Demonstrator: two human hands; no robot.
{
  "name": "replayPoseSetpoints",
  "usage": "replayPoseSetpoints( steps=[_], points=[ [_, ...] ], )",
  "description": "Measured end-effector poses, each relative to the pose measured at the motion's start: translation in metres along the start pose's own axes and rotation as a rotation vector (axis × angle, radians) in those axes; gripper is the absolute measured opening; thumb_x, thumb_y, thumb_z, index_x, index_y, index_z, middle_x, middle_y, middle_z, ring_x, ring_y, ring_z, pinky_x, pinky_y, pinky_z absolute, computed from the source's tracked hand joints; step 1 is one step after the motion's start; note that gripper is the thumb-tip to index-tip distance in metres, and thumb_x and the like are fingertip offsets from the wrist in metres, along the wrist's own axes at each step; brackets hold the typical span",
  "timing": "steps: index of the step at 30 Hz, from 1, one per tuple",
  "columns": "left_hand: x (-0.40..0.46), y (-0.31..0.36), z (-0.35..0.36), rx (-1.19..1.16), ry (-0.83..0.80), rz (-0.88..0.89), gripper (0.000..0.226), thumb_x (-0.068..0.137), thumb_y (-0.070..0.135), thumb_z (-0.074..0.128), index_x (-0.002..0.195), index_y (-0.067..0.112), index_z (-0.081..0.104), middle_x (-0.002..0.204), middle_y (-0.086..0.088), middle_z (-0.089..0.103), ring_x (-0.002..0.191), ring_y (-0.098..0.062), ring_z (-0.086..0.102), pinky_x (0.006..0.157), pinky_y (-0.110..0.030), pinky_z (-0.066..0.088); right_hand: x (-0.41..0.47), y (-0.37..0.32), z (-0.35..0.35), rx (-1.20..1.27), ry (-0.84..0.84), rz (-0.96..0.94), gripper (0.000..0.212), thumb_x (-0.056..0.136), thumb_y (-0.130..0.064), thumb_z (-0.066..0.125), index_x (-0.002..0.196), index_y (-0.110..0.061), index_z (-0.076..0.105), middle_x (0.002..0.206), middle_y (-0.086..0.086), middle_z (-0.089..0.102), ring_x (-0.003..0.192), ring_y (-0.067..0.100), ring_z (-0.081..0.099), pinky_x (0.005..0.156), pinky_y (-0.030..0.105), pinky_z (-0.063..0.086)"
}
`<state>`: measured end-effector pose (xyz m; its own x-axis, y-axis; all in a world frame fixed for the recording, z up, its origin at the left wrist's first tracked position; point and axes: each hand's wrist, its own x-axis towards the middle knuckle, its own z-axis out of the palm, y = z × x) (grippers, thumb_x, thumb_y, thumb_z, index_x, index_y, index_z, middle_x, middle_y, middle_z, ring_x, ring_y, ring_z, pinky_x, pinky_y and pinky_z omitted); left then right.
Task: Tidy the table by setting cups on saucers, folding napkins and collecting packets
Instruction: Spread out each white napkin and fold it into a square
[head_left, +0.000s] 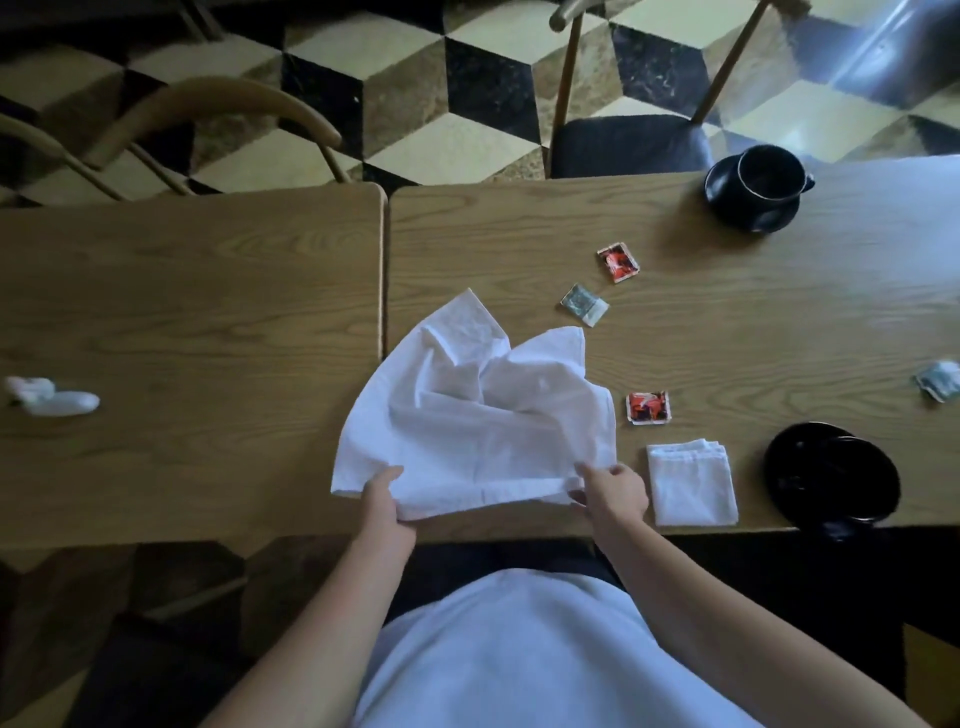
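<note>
The worktop (208, 291) is tan woodgrain; the napkin (467, 410) is plain white. The cup (769, 179) is glossy black, two packets (618, 262) are red, and the floor (467, 93) shows black, cream and brown cubes.

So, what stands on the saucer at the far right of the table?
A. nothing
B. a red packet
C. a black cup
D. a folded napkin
C: the black cup sits on the far saucer, while the folded napkin and the red packets lie on the bare table.

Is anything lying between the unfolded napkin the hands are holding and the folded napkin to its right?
Nothing visible does. The unfolded napkin, held by left hand and right hand, has bare table before the folded napkin. The nearest red packet lies farther back.
</note>
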<state>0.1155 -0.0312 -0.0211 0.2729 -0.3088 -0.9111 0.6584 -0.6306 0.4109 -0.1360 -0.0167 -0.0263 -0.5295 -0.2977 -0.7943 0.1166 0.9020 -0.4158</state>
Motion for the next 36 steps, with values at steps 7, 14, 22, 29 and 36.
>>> replayPoseSetpoints(
  steps=[7,14,22,29,36],
  points=[
    [-0.015,-0.006,0.002,-0.093,0.045,-0.083,0.023,0.095,0.021,0.06,0.117,0.016,0.06,0.091,-0.005,0.065,0.078,-0.021,0.063,0.057,-0.032,0.05,-0.011,-0.006,-0.019,0.47,-0.211,0.342,0.014,0.098,-0.003,0.052,0.09,0.007,0.059,0.066,0.012,0.058,0.061,0.018,0.058,0.06,0.024,0.048],
    [-0.051,0.118,0.1,-0.16,-0.179,0.125,0.029,0.103,0.029,0.041,0.089,0.007,0.053,0.089,-0.019,0.058,0.074,-0.032,0.059,0.062,-0.045,0.056,-0.029,-0.185,-0.013,0.907,-0.508,0.189,0.03,0.098,-0.004,0.057,0.071,-0.015,0.049,0.058,-0.003,0.042,0.034,0.006,0.044,0.032,0.015,0.04],
    [-0.172,0.274,0.196,-0.21,-0.716,0.471,0.029,0.099,0.024,0.05,0.111,0.004,0.068,0.106,-0.021,0.069,0.099,-0.036,0.066,0.083,-0.045,0.06,-0.134,-0.351,-0.066,1.13,-0.733,-0.37,0.021,0.094,0.004,0.055,0.076,-0.004,0.062,0.053,0.003,0.061,0.044,0.009,0.059,0.041,0.015,0.045],
    [-0.173,0.279,0.171,-0.27,-0.704,0.543,0.029,0.096,0.029,0.055,0.118,0.01,0.059,0.112,-0.018,0.067,0.098,-0.031,0.068,0.073,-0.041,0.061,-0.142,-0.325,-0.088,1.087,-0.715,-0.475,0.018,0.094,0.0,0.056,0.08,-0.005,0.066,0.062,0.003,0.066,0.052,0.008,0.062,0.047,0.014,0.047],
    [-0.059,0.179,0.103,0.056,-0.284,0.36,0.019,0.094,0.03,0.055,0.102,0.014,0.063,0.079,-0.003,0.065,0.063,-0.016,0.062,0.045,-0.021,0.049,-0.055,-0.205,-0.052,0.852,-0.476,-0.048,0.03,0.1,-0.008,0.052,0.072,-0.014,0.043,0.034,-0.001,0.042,0.027,0.006,0.04,0.033,0.012,0.036]
  ],
)
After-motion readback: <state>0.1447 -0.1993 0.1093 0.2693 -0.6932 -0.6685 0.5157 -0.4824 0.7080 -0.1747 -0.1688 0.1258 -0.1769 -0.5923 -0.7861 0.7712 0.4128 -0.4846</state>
